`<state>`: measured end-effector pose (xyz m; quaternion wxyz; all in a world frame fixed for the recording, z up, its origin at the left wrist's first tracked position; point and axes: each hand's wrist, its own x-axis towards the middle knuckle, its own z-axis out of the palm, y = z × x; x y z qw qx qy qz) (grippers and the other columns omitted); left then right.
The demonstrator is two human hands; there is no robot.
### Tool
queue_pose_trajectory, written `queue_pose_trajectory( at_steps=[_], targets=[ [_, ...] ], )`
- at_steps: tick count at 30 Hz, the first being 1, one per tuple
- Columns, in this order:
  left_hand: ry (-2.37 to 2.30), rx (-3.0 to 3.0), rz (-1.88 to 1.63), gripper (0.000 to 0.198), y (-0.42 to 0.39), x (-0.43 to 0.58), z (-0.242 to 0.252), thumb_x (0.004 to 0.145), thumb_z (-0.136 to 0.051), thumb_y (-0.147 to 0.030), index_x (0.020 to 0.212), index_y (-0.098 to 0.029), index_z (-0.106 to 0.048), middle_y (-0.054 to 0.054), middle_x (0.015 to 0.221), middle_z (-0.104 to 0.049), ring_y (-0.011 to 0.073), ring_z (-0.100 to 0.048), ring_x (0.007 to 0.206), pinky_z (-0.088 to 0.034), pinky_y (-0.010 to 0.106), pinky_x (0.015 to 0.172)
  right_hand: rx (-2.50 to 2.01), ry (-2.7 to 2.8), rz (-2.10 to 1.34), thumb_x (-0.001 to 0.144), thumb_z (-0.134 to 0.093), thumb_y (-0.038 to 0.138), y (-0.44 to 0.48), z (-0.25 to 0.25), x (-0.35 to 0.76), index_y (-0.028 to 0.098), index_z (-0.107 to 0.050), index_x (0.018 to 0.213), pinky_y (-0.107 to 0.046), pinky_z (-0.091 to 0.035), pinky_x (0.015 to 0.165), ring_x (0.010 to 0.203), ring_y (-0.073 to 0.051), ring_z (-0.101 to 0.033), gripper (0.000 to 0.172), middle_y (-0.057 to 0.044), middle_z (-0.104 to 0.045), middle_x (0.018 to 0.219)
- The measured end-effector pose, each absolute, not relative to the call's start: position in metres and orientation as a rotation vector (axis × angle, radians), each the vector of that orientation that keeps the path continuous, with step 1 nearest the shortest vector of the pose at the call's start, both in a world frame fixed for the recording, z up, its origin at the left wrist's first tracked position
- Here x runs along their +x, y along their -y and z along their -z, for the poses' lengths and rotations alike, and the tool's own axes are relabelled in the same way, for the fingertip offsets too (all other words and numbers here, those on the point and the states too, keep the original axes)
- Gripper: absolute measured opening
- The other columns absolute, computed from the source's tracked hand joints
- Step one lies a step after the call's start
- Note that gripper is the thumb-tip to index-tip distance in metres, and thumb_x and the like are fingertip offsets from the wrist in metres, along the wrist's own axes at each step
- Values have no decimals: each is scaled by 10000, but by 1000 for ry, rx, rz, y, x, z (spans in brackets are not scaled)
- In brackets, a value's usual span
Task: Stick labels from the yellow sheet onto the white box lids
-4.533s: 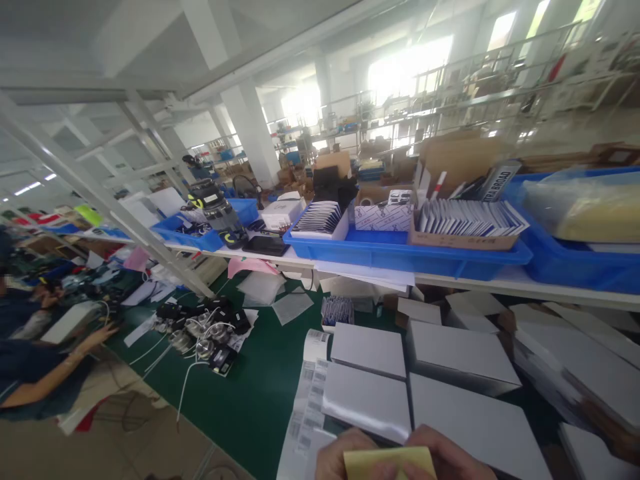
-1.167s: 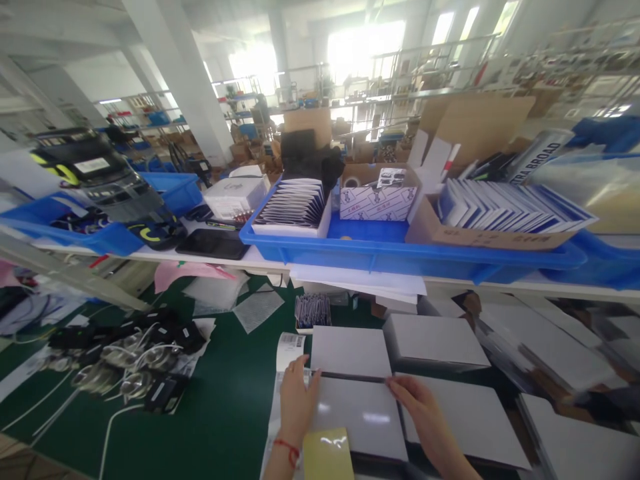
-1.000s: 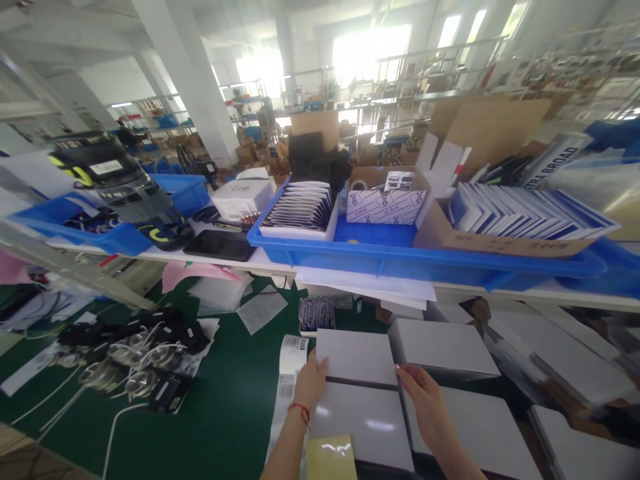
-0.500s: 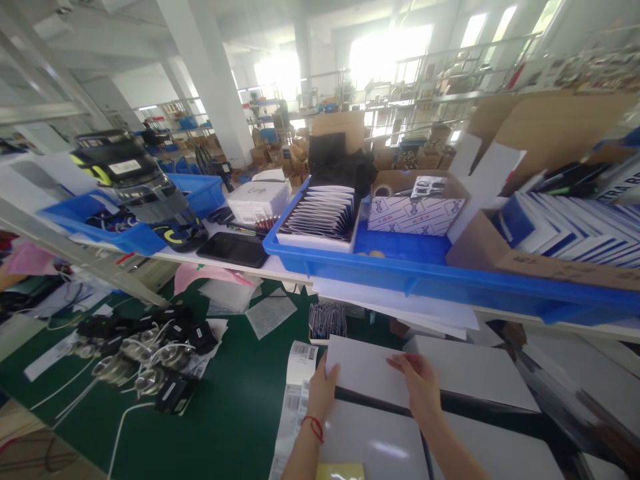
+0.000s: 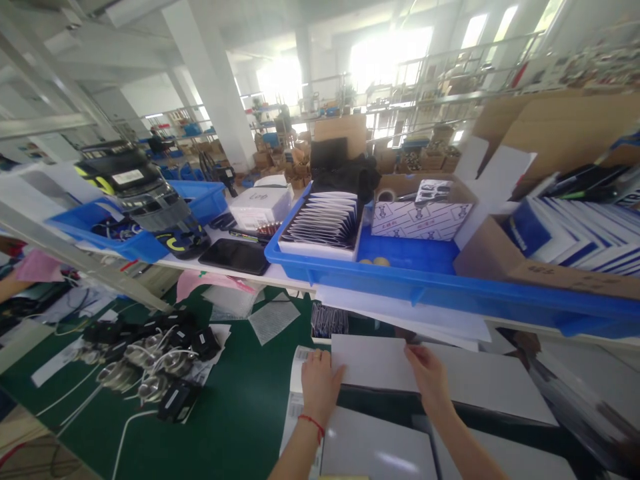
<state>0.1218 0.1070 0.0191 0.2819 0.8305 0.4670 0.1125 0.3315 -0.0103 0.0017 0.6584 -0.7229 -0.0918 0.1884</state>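
A flat white box (image 5: 373, 360) lies on the green table among other white boxes, under the shelf. My left hand (image 5: 320, 383), with a red string on its wrist, grips the left end of this box, thumb toward its front edge. At its back right corner, my right hand (image 5: 429, 377) has thumb and fingers pinched together on the edge. Another white box (image 5: 485, 383) sits close on the right. In front lies a white box (image 5: 377, 443), partly behind my left forearm. A strip of printed labels (image 5: 295, 403) runs beneath my left hand and wrist.
Metal fittings with black blocks and white cables (image 5: 150, 367) cover the left of the table. The shelf above holds a blue tray (image 5: 340, 270) of folded leaflets, a black phone (image 5: 235, 255) and a carton (image 5: 550, 270) of booklets. A small box of sachets (image 5: 330, 321) stands behind my hands.
My right hand has shifted from the box's top to its back right corner. The box now sits more level, in line with the box on the right. My left hand stays at its left end.
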Motion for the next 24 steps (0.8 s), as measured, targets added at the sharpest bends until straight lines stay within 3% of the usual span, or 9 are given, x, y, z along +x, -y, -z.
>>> queue_pose_trajectory(
  at_steps=[2, 5, 9, 14, 20, 24],
  targets=[
    [-1028, 2549, -290, 252, -107, 126, -25, 844, -680, -366, 966, -157, -611, 117, 1103, -594, 315, -517, 1098, -410, 462, 971, -1687, 256, -457, 563, -753, 525, 23, -2, 326, 184, -692, 779, -400, -435, 780, 807, -259, -588, 408, -58, -686, 804],
    [-633, 2835, -141, 492, -107, 138, -19, 685, -826, -484, 991, -170, -603, 101, 1125, -581, 303, -514, 1072, -448, 435, 927, -1681, 380, -645, 643, -714, 558, 35, 3, 317, 180, -696, 800, -315, -379, 589, 640, -180, -514, 410, -7, -617, 670],
    [-578, 2876, -63, 675, -107, 151, -2, 555, -901, -492, 1050, -151, -595, 138, 1149, -568, 343, -501, 1085, -456, 480, 926, -1673, 522, -825, 659, -687, 544, 36, 13, 312, 168, -685, 730, -277, -274, 491, 502, -122, -411, 383, 25, -545, 545],
    [-626, 2877, -63, 612, -105, 153, 7, 639, -862, -458, 1092, -170, -569, 133, 1192, -534, 339, -476, 1114, -435, 492, 959, -1711, 669, -891, 609, -678, 487, 27, 17, 313, 195, -656, 667, -300, -405, 557, 545, -160, -529, 298, 1, -611, 586],
    [-696, 2836, -82, 425, -102, 153, 9, 771, -752, -480, 1044, -209, -572, 100, 1160, -520, 319, -472, 1099, -429, 476, 937, -1812, 765, -908, 640, -565, 528, 23, 20, 320, 210, -609, 714, -320, -393, 541, 499, -163, -506, 330, 16, -558, 583],
    [-676, 2829, -89, 366, -103, 152, 9, 794, -727, -470, 1015, -226, -566, 87, 1130, -509, 309, -470, 1077, -427, 459, 890, -1917, 906, -834, 627, -561, 442, 19, 20, 317, 215, -607, 674, -332, -386, 598, 587, -175, -490, 236, -3, -552, 659]
  ],
)
